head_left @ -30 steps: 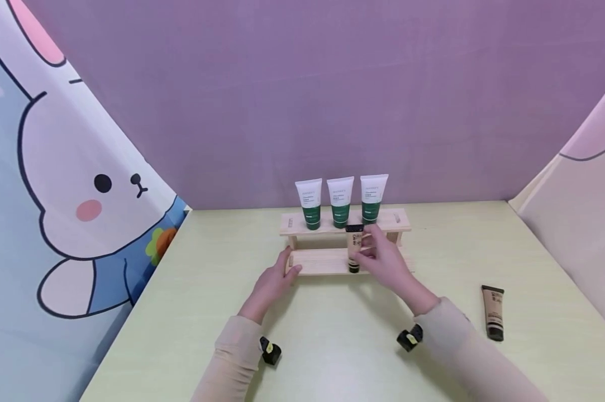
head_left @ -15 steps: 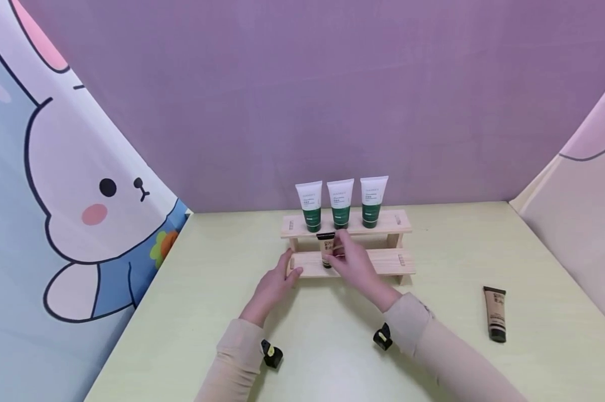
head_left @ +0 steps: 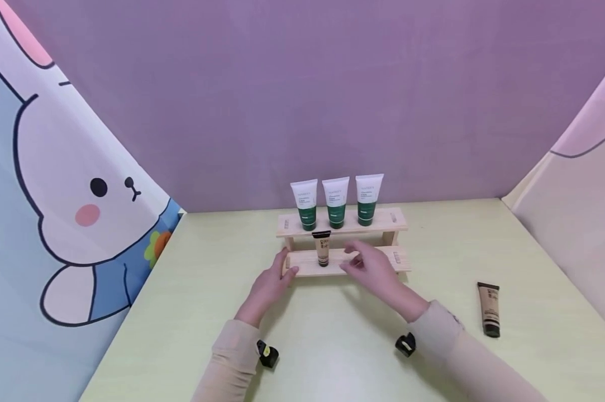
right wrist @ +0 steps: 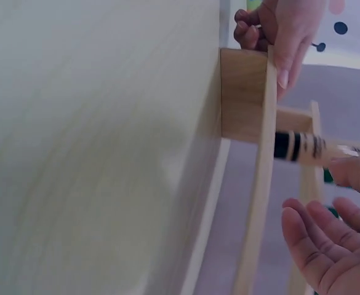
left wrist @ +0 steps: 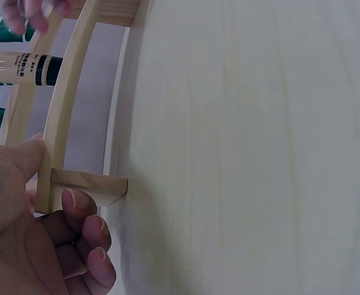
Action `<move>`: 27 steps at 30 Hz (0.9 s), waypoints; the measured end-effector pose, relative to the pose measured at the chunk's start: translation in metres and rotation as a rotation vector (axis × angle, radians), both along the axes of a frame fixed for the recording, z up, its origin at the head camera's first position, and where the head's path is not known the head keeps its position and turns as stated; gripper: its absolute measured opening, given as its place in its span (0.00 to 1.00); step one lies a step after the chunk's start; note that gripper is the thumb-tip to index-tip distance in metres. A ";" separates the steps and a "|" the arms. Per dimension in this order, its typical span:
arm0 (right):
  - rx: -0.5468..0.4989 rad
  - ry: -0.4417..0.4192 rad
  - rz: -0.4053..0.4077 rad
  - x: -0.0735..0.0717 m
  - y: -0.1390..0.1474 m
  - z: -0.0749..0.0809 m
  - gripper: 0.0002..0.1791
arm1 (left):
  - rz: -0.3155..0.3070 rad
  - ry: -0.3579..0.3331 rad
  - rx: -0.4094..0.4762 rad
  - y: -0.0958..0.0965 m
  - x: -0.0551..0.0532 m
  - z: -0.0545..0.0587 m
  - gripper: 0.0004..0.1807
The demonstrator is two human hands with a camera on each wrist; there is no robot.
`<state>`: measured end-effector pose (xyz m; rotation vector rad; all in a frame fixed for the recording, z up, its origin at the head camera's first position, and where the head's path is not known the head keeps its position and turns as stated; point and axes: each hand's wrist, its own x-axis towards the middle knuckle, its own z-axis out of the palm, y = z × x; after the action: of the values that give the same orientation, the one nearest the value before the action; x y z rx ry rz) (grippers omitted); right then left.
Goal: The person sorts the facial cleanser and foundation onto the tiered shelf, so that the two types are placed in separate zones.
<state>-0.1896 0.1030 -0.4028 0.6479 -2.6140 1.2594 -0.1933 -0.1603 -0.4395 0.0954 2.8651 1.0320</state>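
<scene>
Beige tube (head_left: 323, 249), slim, soft plastic, black cap with dark printed bands, stands upright cap-down on the lower step of a two-tier rack (head_left: 398, 260), left of centre. Rack is pale unfinished wood with visible grain, flat slats on short block legs. Upper step holds three white-and-green tubes (head_left: 336, 202) in a row, cap-down, just beside one another. Left hand (head_left: 269, 282) grips the rack's left end, thumb on top of the lower slat and fingers curled round the leg. Right hand (head_left: 375, 269) hovers just right of the beige tube, fingers relaxed and slightly spread, holding nothing. Second beige tube (head_left: 488, 308) lies flat on the pale yellow-green table (head_left: 332, 346), well apart to the right.
</scene>
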 end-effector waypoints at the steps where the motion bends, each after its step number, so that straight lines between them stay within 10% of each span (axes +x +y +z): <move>1: 0.018 0.012 0.002 0.003 0.007 0.001 0.19 | 0.000 0.003 -0.002 -0.001 0.000 0.000 0.36; 27: 0.505 -0.164 -0.354 0.069 0.213 -0.013 0.17 | -0.023 0.022 -0.037 -0.003 0.000 0.005 0.37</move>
<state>-0.1204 0.3160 -0.4153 0.1257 -3.0274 0.5750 -0.1932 -0.1634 -0.4349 0.1368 2.8941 0.9801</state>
